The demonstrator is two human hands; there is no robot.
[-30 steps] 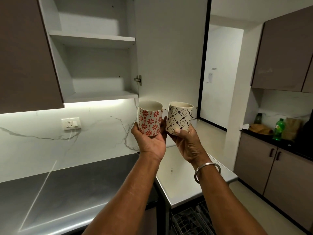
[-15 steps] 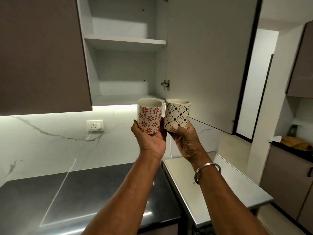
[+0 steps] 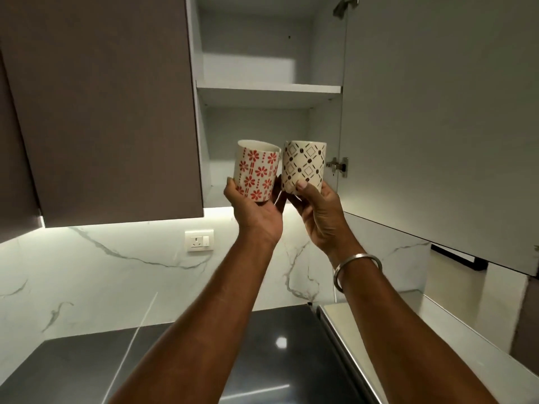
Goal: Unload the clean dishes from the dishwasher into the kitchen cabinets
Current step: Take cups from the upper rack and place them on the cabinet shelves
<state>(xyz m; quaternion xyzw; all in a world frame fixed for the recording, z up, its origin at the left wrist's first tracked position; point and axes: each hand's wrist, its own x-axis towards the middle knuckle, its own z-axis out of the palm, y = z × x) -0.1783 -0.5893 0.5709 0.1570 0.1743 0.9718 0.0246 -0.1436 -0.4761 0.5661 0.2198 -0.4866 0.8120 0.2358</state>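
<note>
- Two cups held up side by side in front of the lower compartment of the open wall cabinet (image 3: 268, 88), not yet set on its shelf.
- Red-flower cup (image 3: 256, 170) sits in the left hand (image 3: 256, 212), its base low in the palm and most of its body standing above the hand.
- Black-patterned cup (image 3: 304, 166) sits the same way above the right hand (image 3: 319, 212), tilted slightly towards the cabinet.
- The cups are just beside each other. Cannot tell whether they touch.
- Both cups are cream, straight-sided and mouth-up, with no handle showing. One carries rows of red flowers and dashes, the other a dark lattice of diamonds and dots.
- Left hand: fingers curled round the lower part of the red-flower cup, fingertips showing on its left side.
- Right hand: thumb pressed flat on the front of the black-patterned cup, other fingers wrapped behind it.
- Metal bangle (image 3: 357, 268) on the right wrist.
- Cabinet door (image 3: 437, 112) swung open to the right, hinge (image 3: 338, 166) near the black-patterned cup.
- Below: marble backsplash (image 3: 87, 272) with a wall socket (image 3: 199, 240), and a dark countertop (image 3: 87, 368).
</note>
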